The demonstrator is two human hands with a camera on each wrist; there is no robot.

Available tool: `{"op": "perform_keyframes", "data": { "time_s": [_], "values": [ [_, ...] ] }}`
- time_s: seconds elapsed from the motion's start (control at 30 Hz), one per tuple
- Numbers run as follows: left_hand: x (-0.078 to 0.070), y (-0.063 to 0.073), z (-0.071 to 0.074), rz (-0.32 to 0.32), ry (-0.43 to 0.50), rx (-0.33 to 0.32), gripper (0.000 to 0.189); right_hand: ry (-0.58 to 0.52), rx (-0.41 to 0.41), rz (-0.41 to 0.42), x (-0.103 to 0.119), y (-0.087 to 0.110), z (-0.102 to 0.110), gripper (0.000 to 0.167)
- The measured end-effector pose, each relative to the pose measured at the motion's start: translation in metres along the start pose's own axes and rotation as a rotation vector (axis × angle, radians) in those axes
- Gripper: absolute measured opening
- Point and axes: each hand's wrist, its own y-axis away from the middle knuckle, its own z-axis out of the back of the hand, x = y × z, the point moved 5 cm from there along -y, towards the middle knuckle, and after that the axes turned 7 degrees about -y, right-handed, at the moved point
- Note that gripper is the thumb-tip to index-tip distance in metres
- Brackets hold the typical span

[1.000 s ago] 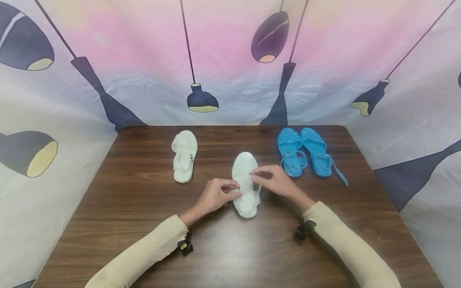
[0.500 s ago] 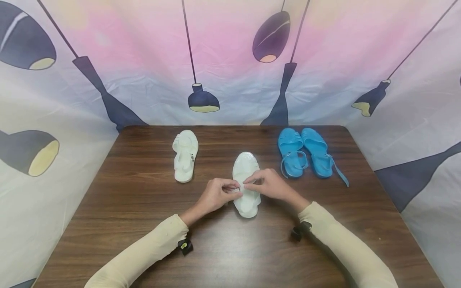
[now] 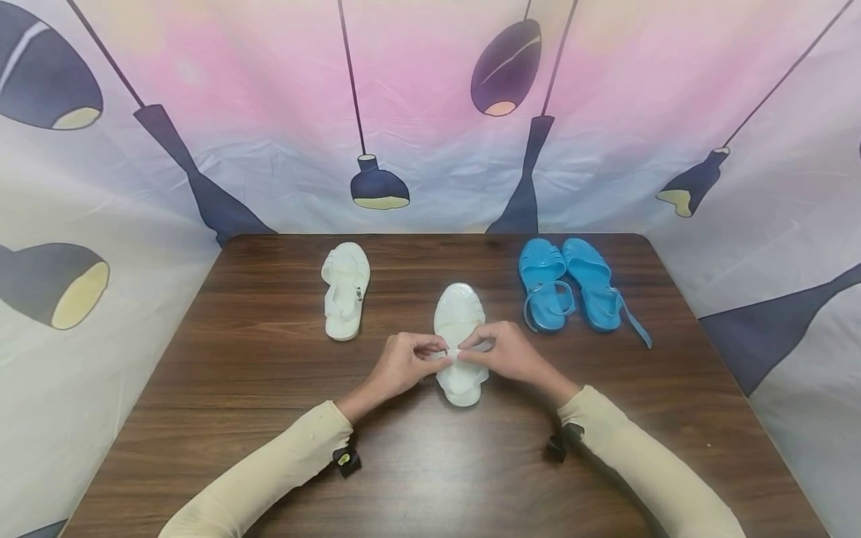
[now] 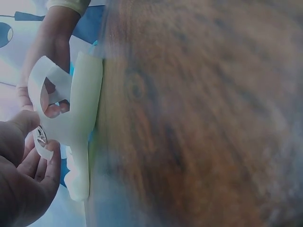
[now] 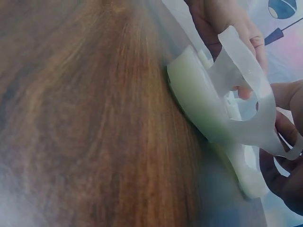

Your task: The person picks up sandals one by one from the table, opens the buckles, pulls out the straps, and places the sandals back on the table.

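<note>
White sandal (image 3: 460,320) below, my left grip (image 3: 406,364) pinched its buckle (image 4: 41,137) and my right grip (image 3: 513,353) its strap (image 5: 266,134) just alongside, apparently to steady both ends.

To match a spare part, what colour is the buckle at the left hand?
The buckle is silver-coloured; it shows best in the left wrist view.

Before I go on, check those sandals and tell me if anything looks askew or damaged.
The rightmost blue sandal stands out: its strap juts out sideways, while the strap on the other blue sandal loops round. I see no damage on the white sandal being handled.
</note>
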Motion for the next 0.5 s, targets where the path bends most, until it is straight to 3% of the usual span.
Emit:
{"op": "perform_keyframes", "data": {
  "time_s": [0.5],
  "values": [
    [0.0026,-0.0013,0.0001,-0.002,0.019,-0.005,0.013,0.010,-0.040,-0.007,-0.0018,0.0023,0.0014,0.012]
  ]
}}
